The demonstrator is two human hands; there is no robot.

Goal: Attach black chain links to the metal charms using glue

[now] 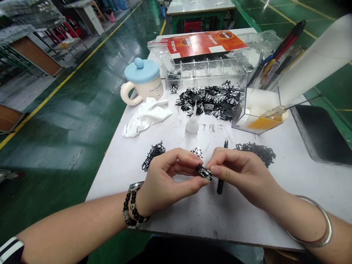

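My left hand [169, 179] and my right hand [242, 172] meet over the white table [192, 212], near its front edge. Both pinch one small black and silver part [205, 172] between thumb and fingers. Black tweezers [221, 176] run through my right hand, tips pointing away from me. A small heap of black chain pieces [153, 154] lies just beyond my left hand, and a second such heap [258, 151] sits beyond my right hand. One loose part [197, 151] rests between them.
A large pile of black and silver parts [213, 99] lies mid-table behind a small white bottle [192, 123]. A mug with a blue lid [143, 82] and a white cloth [147, 115] are at left. A clear box of tools [261, 106], a compartment tray [203, 68] and a dark tablet [321, 134] stand nearby.
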